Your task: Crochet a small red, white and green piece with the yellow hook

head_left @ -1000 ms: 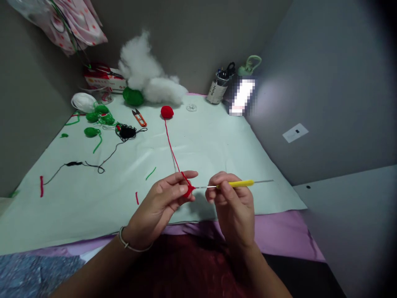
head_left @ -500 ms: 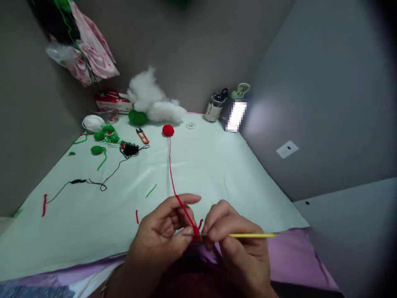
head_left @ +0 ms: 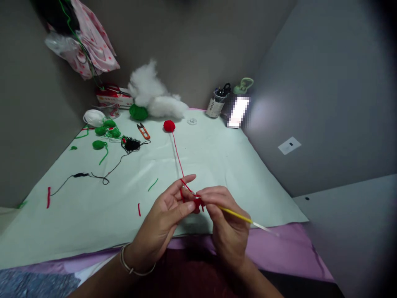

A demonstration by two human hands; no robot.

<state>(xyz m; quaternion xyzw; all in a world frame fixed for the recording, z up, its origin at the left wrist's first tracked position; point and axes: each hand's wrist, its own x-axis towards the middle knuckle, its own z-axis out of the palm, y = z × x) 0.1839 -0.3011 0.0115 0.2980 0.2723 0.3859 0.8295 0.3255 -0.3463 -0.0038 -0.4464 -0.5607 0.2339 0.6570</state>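
Note:
My left hand [head_left: 169, 213] pinches a small red crocheted piece [head_left: 197, 204] between thumb and fingers. Over its raised index finger runs red yarn [head_left: 177, 155], leading back to a red yarn ball [head_left: 169, 126] on the table. My right hand [head_left: 228, 221] is closed round a crochet hook [head_left: 237, 213] with a yellow handle, its rear end pointing down to the right. The hook's tip meets the red piece, but fingers and yarn hide exactly how it sits in the stitches.
On the white-covered table [head_left: 198, 165] lie orange thread snips [head_left: 143, 131], tangled black yarn [head_left: 132, 144], green yarn balls [head_left: 138, 111] and short yarn scraps. White stuffing [head_left: 155, 93] sits against the back wall, beside a pen holder [head_left: 215, 105] and a bright phone screen [head_left: 238, 112].
Both hands have lifted away from my body, toward the table. The hook has tilted from nearly level to sloping down rightward. The yarn now bends over my left index finger.

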